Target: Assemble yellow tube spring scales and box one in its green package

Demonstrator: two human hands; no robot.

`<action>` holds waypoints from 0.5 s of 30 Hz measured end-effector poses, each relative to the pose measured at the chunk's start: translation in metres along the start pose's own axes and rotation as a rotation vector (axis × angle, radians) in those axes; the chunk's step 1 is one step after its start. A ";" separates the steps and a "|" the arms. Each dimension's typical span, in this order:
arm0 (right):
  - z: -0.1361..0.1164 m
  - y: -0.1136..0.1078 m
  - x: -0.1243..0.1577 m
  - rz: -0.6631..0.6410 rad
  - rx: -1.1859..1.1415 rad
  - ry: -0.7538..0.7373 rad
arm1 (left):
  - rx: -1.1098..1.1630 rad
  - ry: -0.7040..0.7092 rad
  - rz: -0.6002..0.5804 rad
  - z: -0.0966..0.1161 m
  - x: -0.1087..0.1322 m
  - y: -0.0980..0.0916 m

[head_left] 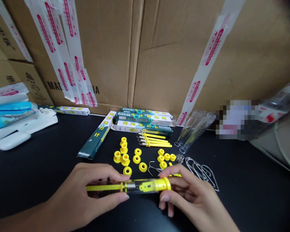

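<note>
My left hand [91, 193] is closed around the clear tube of a spring scale [132, 186], held level above the table. Inside the tube show a yellow rod, a small metal spring and a flat yellow piece. At its right end sits a yellow cap [166, 184], which the thumb and fingers of my right hand [190, 196] grip. Just behind the tube lie yellow rings [142, 167], flanged yellow caps [125, 159], small yellow plugs [162, 165] and a thin metal hook [154, 167]. Part of the tube is hidden in my left palm.
Yellow rods with springs [157, 140] lie in a row before printed boxes [145, 119]. Another box [98, 135] lies slanted. Clear tubes [195, 129] and large wire hooks [200, 170] are at right. A cardboard carton [106, 54] walls the back; white and blue packages [12, 112] sit left.
</note>
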State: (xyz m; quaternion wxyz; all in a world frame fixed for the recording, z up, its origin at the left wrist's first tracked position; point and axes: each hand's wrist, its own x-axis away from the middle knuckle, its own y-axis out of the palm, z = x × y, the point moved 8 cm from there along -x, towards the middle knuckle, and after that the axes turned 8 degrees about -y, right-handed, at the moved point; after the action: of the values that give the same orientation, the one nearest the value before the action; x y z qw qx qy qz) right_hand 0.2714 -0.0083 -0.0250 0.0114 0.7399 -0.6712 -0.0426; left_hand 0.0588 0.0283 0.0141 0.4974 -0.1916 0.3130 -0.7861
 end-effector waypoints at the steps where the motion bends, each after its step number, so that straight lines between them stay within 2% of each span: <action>1: 0.000 0.000 0.000 0.003 0.004 0.008 | 0.004 0.011 0.018 0.001 0.001 -0.001; 6: 0.003 -0.003 0.001 0.012 0.046 0.047 | 0.078 0.026 0.111 0.007 0.008 -0.004; 13: 0.008 -0.001 0.003 -0.078 0.047 0.049 | 0.088 0.112 0.145 0.007 0.013 -0.004; 15: 0.006 -0.003 0.005 -0.037 0.035 0.054 | 0.081 0.133 0.145 0.008 0.014 -0.005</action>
State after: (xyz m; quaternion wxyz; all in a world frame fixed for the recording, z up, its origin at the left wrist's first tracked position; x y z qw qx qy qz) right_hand 0.2739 -0.0125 -0.0313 0.0159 0.7531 -0.6576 -0.0111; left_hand 0.0547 0.0151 0.0230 0.5383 -0.0958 0.3264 -0.7710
